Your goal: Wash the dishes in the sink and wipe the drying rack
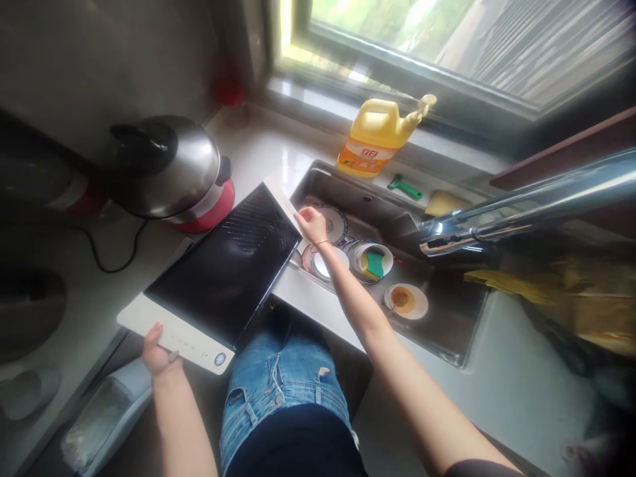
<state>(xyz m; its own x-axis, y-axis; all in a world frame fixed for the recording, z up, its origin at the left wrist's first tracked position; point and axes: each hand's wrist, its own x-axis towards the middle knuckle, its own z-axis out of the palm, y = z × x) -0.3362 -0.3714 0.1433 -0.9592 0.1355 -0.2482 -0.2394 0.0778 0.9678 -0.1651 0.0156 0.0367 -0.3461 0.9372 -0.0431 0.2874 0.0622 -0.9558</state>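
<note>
A flat black glossy panel with white ends (pixel 218 248) is held tilted in front of me, above the counter's front edge. Slanted slots run across its far part, and small marks and a round badge sit on the near white end. My left hand (pixel 158 351) is closed around that near end, with the thumb on top. At the far white end, by the sink, my right hand (pixel 312 225) grips the edge with bent fingers. The fingers under the panel are hidden.
The sink (pixel 447 331) holds plates, bowls (pixel 412 301) and a green-yellow sponge (pixel 375 263). Behind it are a yellow detergent jug (pixel 370 139) and a green peeler (pixel 405 187). A chrome faucet (pixel 521 199) reaches in from the right. A lidded pot (pixel 169 165) stands on the left.
</note>
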